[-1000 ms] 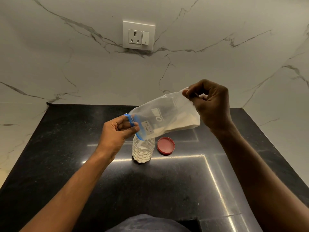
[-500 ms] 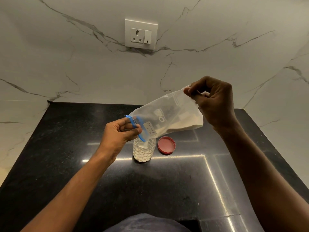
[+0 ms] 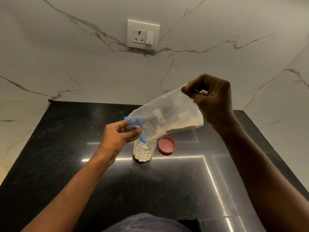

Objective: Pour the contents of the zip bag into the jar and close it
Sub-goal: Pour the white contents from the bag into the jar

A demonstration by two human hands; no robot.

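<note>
A clear zip bag (image 3: 164, 117) with a blue zip strip and a handwritten label hangs tilted over the counter, its mouth low at the left. White powder lies along its lower edge. My left hand (image 3: 119, 135) grips the blue mouth edge right above a small clear jar (image 3: 144, 150), which stands upright and holds white powder. My right hand (image 3: 211, 99) pinches the bag's raised bottom corner, up and to the right. The red lid (image 3: 166, 145) lies flat on the counter, just right of the jar.
The black stone counter (image 3: 66, 164) runs to a white marble wall at the back and sides. A wall socket with a switch (image 3: 143, 35) sits high on the back wall. A dark cloth shows at the bottom edge.
The bag's raised end has lifted slightly with my right hand, and the powder has slid a little toward the mouth. The jar and lid have stayed put.
</note>
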